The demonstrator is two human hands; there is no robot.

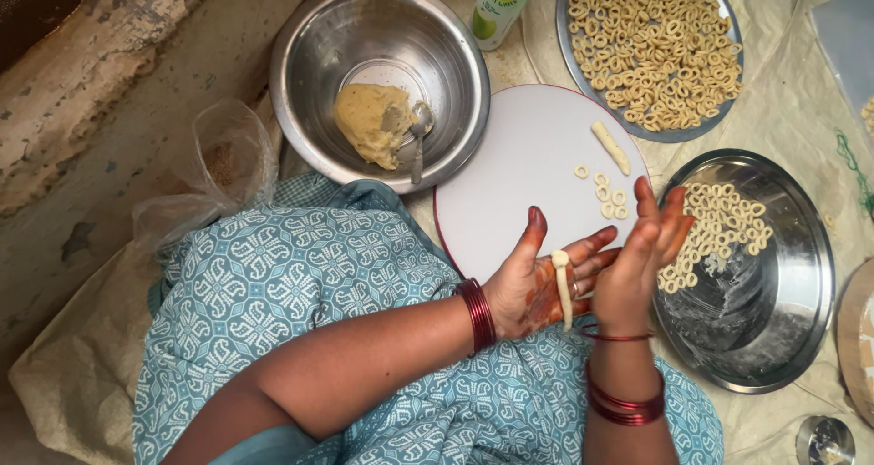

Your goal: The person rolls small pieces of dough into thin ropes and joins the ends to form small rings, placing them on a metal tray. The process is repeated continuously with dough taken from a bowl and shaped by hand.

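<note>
While between palms, thin pale dough rope [564, 288]

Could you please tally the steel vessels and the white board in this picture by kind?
Steel bowl with dough: 1
Steel plates with dough rings, one full, one partly filled: 2
Round white board: 1
Total: 4
</note>
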